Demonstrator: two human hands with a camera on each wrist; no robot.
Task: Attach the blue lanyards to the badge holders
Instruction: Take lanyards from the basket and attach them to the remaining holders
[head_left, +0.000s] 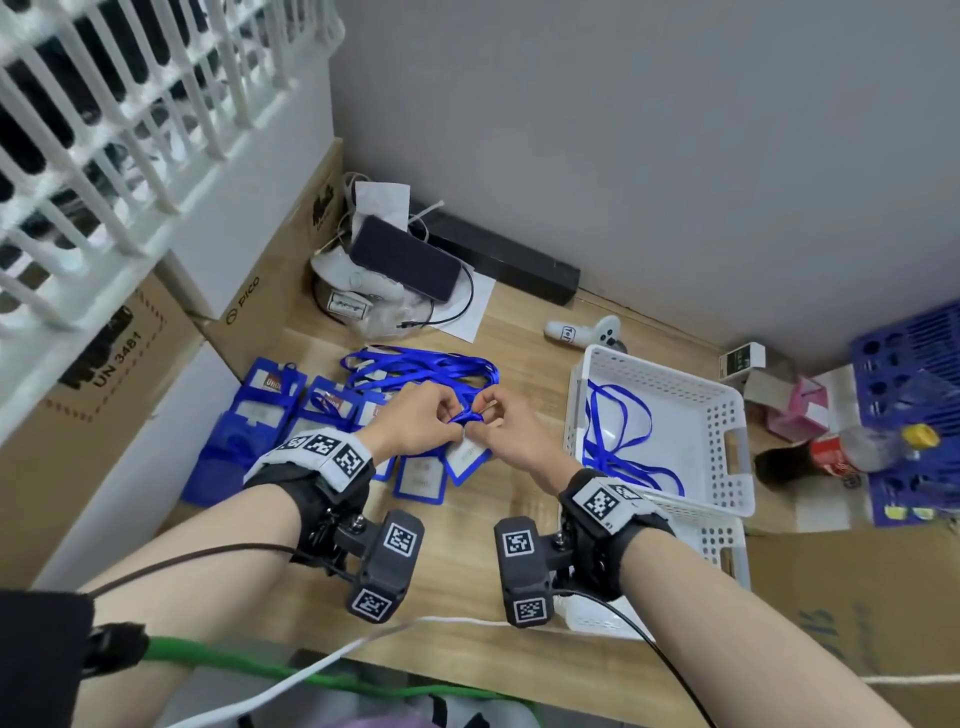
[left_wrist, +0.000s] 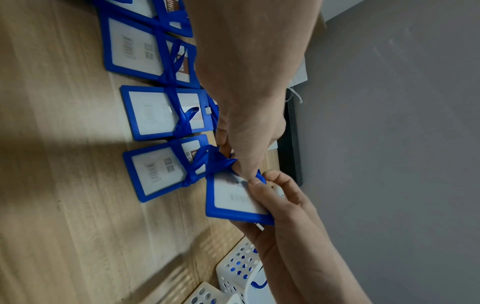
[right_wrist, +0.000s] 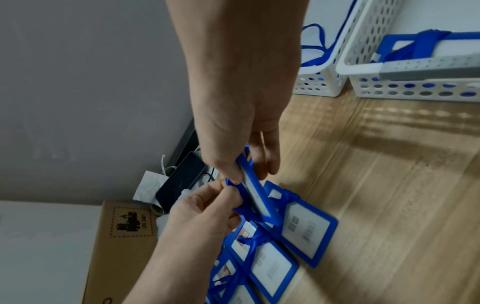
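Nearby white basket (head_left: 727, 410), both hands' fingers pinching lanyard (head_left: 464, 417) and badge holder (left_wrist: 235, 202).

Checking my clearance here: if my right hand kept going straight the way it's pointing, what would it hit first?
Probably the left hand: the right hand points toward it, both meeting over the blue lanyard and badge holder. Beyond that, likely the lanyard pile, though depth is unclear.

Your left hand (head_left: 415, 423) and right hand (head_left: 506, 431) are covering the top of the blue-framed plastic badge holder (left_wrist: 233, 202), so the blue ribbon lanyard (head_left: 465, 417) fastening is staying hidden. Its card print is blurring past reading.
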